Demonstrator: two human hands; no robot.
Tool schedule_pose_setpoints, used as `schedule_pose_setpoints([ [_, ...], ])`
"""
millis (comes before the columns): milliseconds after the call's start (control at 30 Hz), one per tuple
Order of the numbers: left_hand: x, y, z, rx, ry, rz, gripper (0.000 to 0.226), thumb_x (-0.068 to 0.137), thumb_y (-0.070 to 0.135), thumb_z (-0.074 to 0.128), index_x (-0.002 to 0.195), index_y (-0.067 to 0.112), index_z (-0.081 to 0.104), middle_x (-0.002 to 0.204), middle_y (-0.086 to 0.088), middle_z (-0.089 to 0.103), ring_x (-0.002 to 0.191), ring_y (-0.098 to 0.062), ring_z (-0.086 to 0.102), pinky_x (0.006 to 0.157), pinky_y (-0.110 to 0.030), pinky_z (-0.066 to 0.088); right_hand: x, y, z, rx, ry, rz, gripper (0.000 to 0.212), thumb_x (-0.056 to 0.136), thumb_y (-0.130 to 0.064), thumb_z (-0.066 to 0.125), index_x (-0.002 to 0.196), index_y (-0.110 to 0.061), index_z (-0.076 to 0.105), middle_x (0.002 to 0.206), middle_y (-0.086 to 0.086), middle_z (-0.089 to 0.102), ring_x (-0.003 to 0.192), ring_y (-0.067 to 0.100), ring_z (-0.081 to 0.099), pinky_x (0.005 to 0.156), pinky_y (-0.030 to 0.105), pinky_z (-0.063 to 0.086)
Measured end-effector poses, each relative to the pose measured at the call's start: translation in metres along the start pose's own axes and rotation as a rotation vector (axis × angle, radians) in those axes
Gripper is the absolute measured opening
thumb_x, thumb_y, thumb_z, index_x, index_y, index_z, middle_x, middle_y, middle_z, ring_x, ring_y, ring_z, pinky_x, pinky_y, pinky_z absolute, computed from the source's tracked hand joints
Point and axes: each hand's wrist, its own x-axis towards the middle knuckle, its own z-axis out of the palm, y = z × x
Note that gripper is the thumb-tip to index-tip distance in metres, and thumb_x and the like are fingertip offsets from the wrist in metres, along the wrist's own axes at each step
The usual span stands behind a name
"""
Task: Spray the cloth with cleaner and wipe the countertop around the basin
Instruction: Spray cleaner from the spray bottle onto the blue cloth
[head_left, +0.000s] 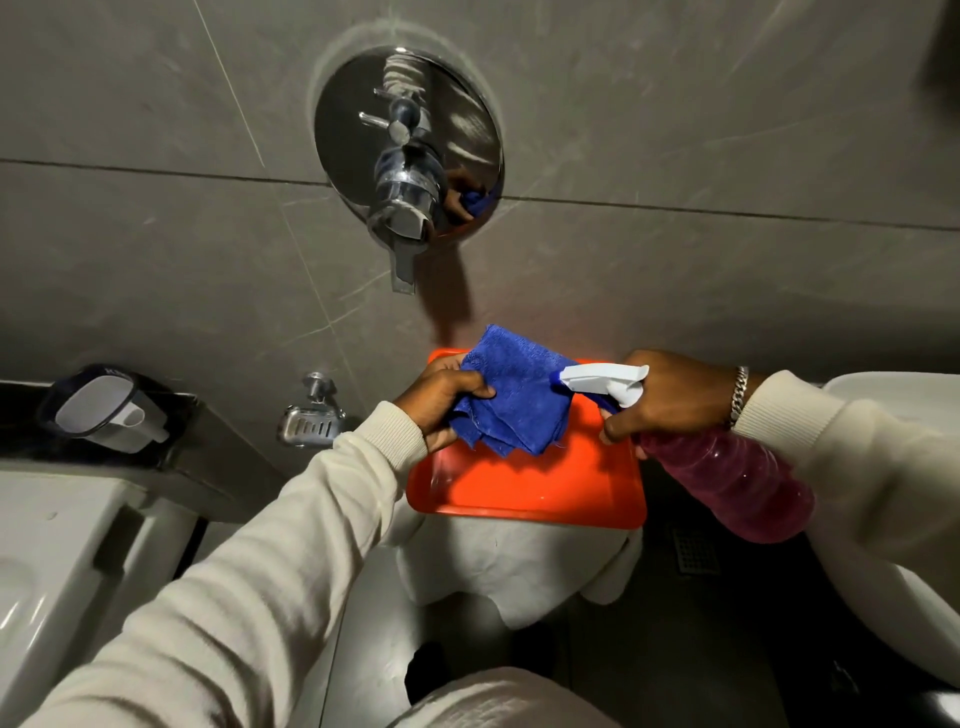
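My left hand (441, 402) grips a crumpled blue cloth (511, 395) and holds it up over an orange tray (524, 486). My right hand (670, 397) is closed on the neck of a spray bottle (727, 475) filled with pink liquid. Its white nozzle (605, 382) points left and almost touches the cloth. A finger sits on the blue trigger. Both arms wear cream sleeves, and a silver bracelet is on the right wrist.
The tray rests on a white stool (511, 566). A chrome mixer valve (408, 150) juts from the grey tiled wall above. A soap dish (310, 423) and a clear jug (104, 408) are at the left, a white fixture (62, 561) below them. A white basin edge (898, 400) shows at right.
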Motion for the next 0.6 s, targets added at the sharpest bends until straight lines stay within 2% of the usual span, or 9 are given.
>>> schedule_pose_setpoints([
  [100,0.000,0.002,0.001,0.000,0.016,-0.011,0.029,0.062,-0.007,0.049,0.088,0.000,0.060,0.076,-0.009,0.072,0.070,-0.021,0.070,0.069,-0.030,0.058,0.001,0.002,-0.001,0.045,-0.028,-0.015,0.022,0.069,-0.012,0.082,0.069,0.001,0.064,0.060,0.016,0.072,0.053,0.025,0.070,0.057,0.034,0.055],
  [167,-0.002,0.004,0.001,0.011,0.035,-0.023,0.033,0.062,-0.006,0.048,0.094,-0.002,0.058,0.082,-0.013,0.068,0.074,-0.025,0.067,0.072,-0.032,0.057,0.000,0.003,-0.004,0.062,-0.018,-0.088,0.014,0.070,-0.011,0.082,0.065,-0.019,0.071,0.062,0.019,0.069,0.052,0.018,0.065,0.056,0.031,0.053],
  [233,-0.004,0.006,0.000,0.010,0.068,-0.027,0.044,0.062,-0.006,0.048,0.105,0.001,0.052,0.092,-0.015,0.058,0.080,-0.028,0.059,0.077,-0.034,0.051,-0.002,0.005,-0.011,0.087,0.048,-0.164,0.030,0.072,-0.007,0.080,0.059,-0.032,0.071,0.061,0.021,0.067,0.049,0.014,0.060,0.054,0.031,0.049],
  [300,-0.008,0.006,-0.003,-0.017,0.118,-0.039,0.049,0.059,-0.006,0.048,0.108,0.002,0.049,0.095,-0.015,0.054,0.082,-0.029,0.055,0.078,-0.034,0.047,-0.003,0.006,-0.018,0.228,0.152,-0.209,0.012,0.073,0.003,0.077,0.081,-0.006,0.074,0.066,0.028,0.068,0.051,0.019,0.063,0.055,0.036,0.051],
  [333,-0.010,0.005,-0.007,-0.019,0.145,-0.041,0.048,0.058,-0.006,0.048,0.105,0.001,0.051,0.093,-0.015,0.055,0.081,-0.028,0.055,0.077,-0.034,0.048,0.000,0.007,-0.021,0.314,0.221,-0.231,0.024,0.073,0.006,0.075,0.096,0.008,0.067,0.075,0.028,0.070,0.053,0.022,0.064,0.055,0.035,0.052],
  [367,-0.011,0.005,-0.008,-0.012,0.170,-0.041,0.045,0.057,-0.006,0.047,0.102,0.000,0.052,0.091,-0.015,0.057,0.080,-0.028,0.056,0.076,-0.033,0.048,0.004,0.006,-0.022,0.393,0.295,-0.266,0.033,0.072,0.008,0.073,0.103,0.011,0.063,0.084,0.022,0.072,0.054,0.023,0.065,0.055,0.033,0.054],
  [433,-0.015,0.002,-0.012,0.011,0.226,-0.039,0.045,0.057,-0.006,0.047,0.101,0.000,0.053,0.094,-0.018,0.056,0.082,-0.030,0.054,0.076,-0.034,0.045,0.019,0.000,-0.021,0.514,0.453,-0.327,0.027,0.068,0.002,0.066,0.095,0.002,0.066,0.094,0.014,0.072,0.054,0.024,0.065,0.055,0.030,0.056],
  [533,-0.020,-0.005,-0.011,0.039,0.274,-0.057,0.053,0.057,-0.007,0.047,0.109,-0.001,0.051,0.105,-0.025,0.050,0.092,-0.034,0.051,0.077,-0.038,0.042,0.049,-0.001,-0.003,0.622,0.674,-0.313,0.025,0.067,-0.007,0.061,0.090,-0.012,0.068,0.070,0.019,0.066,0.052,0.032,0.066,0.055,0.039,0.056],
  [600,-0.024,-0.012,-0.012,0.052,0.307,-0.065,0.058,0.055,-0.007,0.047,0.113,-0.008,0.052,0.107,-0.027,0.051,0.098,-0.037,0.048,0.079,-0.040,0.042,0.072,0.003,0.016,0.567,0.816,-0.281,0.026,0.066,-0.012,0.060,0.091,-0.015,0.068,0.058,0.019,0.062,0.052,0.037,0.064,0.056,0.048,0.056],
])
